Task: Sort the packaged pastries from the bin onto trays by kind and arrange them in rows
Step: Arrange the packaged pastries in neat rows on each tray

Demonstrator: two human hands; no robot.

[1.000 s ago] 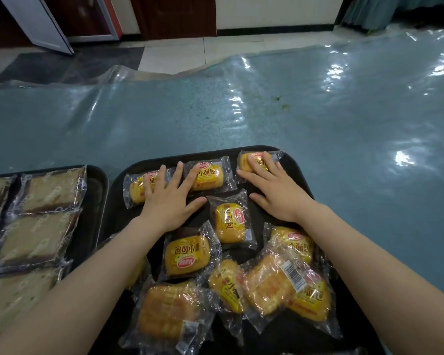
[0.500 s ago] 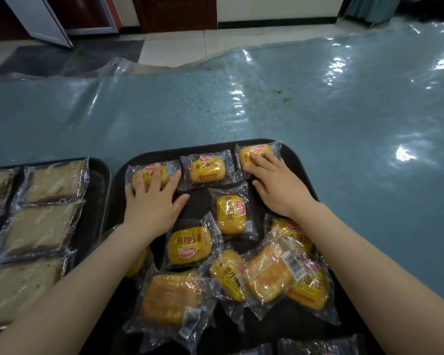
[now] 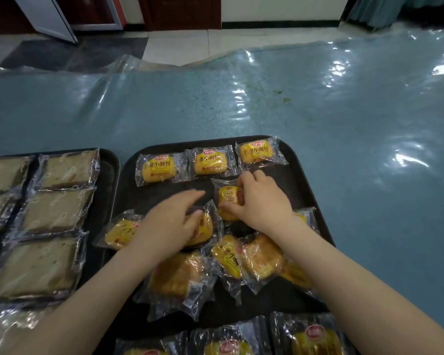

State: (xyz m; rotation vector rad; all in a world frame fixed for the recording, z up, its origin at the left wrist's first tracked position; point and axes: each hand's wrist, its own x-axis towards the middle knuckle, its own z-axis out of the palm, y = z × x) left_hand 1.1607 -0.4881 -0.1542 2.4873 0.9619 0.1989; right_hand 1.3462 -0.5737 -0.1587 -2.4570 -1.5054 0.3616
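Observation:
A black tray [image 3: 303,180] holds yellow small-bread packets. Three of them [image 3: 159,168] [image 3: 210,163] [image 3: 257,151] lie in a row along its far edge. My right hand [image 3: 260,201] grips another yellow packet [image 3: 228,198] just below that row, fingers curled around it. My left hand [image 3: 173,221] lies on a yellow packet [image 3: 203,228] in the tray's middle, fingers spread and blurred. Several more yellow packets [image 3: 180,275] lie in a loose pile between my forearms.
A second black tray [image 3: 110,170] at the left holds several brown sliced-cake packets [image 3: 57,210] in rows. More yellow packets [image 3: 315,336] show at the bottom edge. The table is covered by a blue cloth under clear plastic [image 3: 369,149]; floor lies beyond.
Both hands have left the far row and pulled back toward me. The right hand has closed on the packet below the row; the left has come onto a middle packet.

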